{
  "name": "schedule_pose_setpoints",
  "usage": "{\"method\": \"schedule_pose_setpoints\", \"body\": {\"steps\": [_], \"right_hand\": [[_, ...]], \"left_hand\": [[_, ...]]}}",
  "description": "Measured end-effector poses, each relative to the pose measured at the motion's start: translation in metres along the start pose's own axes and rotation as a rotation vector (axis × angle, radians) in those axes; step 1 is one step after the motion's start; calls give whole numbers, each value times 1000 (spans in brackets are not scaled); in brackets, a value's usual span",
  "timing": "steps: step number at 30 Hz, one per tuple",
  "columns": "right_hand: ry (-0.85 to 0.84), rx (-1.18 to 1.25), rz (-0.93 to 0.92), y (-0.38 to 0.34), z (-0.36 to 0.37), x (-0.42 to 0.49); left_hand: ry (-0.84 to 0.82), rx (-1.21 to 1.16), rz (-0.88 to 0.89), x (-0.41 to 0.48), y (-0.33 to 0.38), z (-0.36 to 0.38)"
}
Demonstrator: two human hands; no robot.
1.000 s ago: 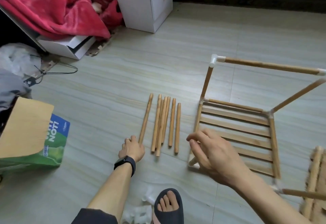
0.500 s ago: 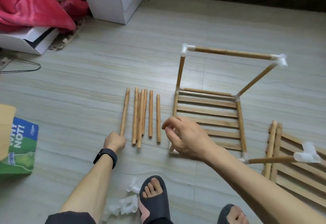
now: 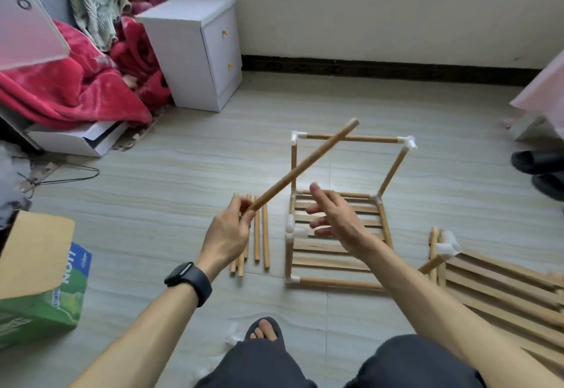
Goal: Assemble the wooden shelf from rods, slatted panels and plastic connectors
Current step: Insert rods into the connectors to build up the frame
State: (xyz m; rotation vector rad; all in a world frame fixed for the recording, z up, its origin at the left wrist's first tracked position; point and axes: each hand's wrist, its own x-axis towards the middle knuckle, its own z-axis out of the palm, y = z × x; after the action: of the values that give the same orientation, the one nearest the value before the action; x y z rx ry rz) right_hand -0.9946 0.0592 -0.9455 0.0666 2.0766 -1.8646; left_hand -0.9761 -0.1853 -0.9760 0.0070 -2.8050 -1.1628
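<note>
**A:** Where is the rod?

**B:** The left hand [image 3: 227, 235] pinches the lower end of one rod [image 3: 305, 163] between its thumb and curled fingers. The rod slants up and to the right, off the floor [image 3: 183, 174]. Its top end crosses in front of the upper bar of the half-built shelf frame [image 3: 335, 282].

**A:** And the right hand?

**B:** The right hand [image 3: 334, 219] hovers over the frame's slats with its fingers spread and loose, holding nothing. A white connector [image 3: 293, 230] sits on the frame's left rail, just beside those fingers.

**A:** What else lies about?

**B:** The loose rods [image 3: 262, 247] lie side by side just left of the frame, partly under the left hand. The spare slatted panels [image 3: 503, 290] are stacked toward the floor's right edge.

**A:** Is there room to move?

**B:** Bare floor runs from the frame to the far edge at the wall. It also runs leftward to the white cabinet [image 3: 195, 51] near the far left corner and the green box [image 3: 39, 305] at the near left edge. Black slippers [image 3: 540, 170] sit at the right edge.
</note>
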Motion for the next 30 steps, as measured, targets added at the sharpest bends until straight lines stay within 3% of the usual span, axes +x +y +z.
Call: {"method": "schedule_pose_setpoints", "body": {"steps": [3,6,8,13,17,20,25,30], "right_hand": [[110,384,25,1,-29,-20],[232,529,51,10,-50,-44],[299,563,56,18,-60,-60],[425,699,158,47,-75,-87],[411,746,223,71,-76,-94],[381,773,238,80,-73,-95],[319,811,261,90,-70,-91],[304,857,326,103,-59,-84]], "left_hand": [[-43,170,280,-5,39,-5],[-47,290,476,-5,62,2],[-84,177,379,-2,69,11],[-226,-165,-243,15,66,44],[-324,-300,-457,22,57,73],[-325,-356,-511,24,52,94],[-224,-372,-458,23,47,104],[-241,-368,-417,21,38,105]]}}
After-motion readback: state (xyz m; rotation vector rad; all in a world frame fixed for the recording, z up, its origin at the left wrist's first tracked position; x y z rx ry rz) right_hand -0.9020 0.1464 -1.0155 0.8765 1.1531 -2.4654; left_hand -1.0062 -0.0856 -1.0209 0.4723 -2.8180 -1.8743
